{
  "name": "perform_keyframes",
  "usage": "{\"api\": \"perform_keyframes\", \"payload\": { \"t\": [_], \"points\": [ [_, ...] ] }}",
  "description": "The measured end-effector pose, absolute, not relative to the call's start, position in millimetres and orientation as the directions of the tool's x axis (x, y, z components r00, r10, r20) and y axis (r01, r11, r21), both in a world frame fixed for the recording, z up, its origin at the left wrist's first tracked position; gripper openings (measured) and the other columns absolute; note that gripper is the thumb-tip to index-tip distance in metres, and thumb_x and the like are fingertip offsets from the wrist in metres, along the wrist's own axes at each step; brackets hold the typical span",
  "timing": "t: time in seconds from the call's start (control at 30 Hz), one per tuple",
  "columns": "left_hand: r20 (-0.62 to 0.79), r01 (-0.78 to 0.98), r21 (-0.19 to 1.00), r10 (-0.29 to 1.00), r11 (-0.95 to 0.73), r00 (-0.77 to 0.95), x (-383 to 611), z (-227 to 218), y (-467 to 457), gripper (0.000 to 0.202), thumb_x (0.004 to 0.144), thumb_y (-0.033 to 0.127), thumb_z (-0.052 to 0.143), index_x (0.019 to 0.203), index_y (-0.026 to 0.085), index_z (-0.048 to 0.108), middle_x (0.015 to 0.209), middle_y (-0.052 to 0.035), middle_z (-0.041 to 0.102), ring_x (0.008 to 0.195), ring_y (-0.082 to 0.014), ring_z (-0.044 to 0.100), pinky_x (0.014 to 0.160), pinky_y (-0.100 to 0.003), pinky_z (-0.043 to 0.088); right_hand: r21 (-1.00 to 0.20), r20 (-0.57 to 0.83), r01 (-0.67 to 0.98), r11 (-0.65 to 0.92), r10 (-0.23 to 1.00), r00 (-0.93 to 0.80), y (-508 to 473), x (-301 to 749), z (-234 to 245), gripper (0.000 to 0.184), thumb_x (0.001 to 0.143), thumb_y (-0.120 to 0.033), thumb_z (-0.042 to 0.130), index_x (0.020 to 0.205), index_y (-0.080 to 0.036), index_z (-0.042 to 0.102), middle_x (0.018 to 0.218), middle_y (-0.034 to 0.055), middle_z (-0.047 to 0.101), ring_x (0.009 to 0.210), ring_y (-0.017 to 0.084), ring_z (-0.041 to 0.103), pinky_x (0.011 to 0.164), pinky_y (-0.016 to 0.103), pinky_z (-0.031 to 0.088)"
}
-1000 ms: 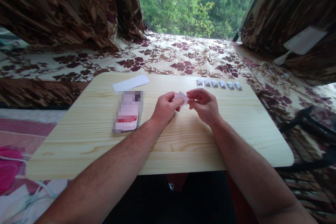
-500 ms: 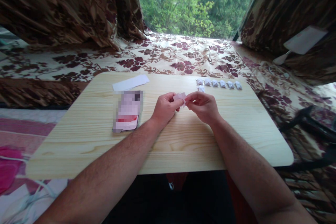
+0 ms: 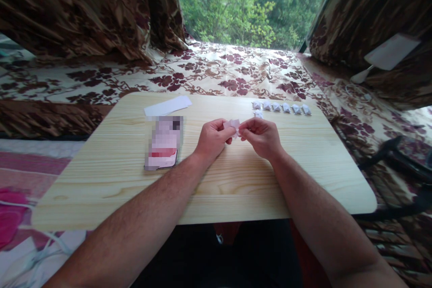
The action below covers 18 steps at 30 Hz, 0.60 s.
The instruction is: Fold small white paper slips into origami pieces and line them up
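Note:
A small folded piece of white paper is held above the middle of the table. My left hand pinches it from the left, thumb on top. From the right, the closed thumb and fingertips of my right hand grip its edge. Just beyond my right hand lies one small folded white paper piece, partly hidden by the fingers. Behind it, several similar pointed folded paper pieces form a row.
White paper strips lie at the table's back left. A phone with a blurred-out screen rests in front of them. The light wooden table has rounded corners. A white lamp stands at the right, beyond the table.
Both hands keep nearly the same place and hold on the paper. My right fingertips have shifted very slightly at its right edge.

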<state>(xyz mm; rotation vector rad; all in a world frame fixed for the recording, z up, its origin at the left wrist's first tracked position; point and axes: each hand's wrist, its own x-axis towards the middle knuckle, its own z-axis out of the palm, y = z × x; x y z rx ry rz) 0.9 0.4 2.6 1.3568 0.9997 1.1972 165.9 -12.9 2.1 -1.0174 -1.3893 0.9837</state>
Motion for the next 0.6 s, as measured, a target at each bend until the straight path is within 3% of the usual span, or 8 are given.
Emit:
{"api": "perform_keyframes", "payload": {
  "t": [0.6],
  "points": [
    [0.157,0.061,0.984,0.971,-0.170,0.180,1,14,-6,0.017,0.077,0.025,0.070,0.065,0.016,0.062,0.054,0.0027,0.058,0.050,-0.0086,0.046,0.049,-0.023,0.033,-0.960,0.279,0.046,0.277,0.960,0.041,-14,161,9,0.007,0.075,-0.023,0.071,0.076,-0.018,0.066,0.062,-0.0019,0.065,0.055,0.012,0.059,0.055,0.026,0.049]
  ]
}}
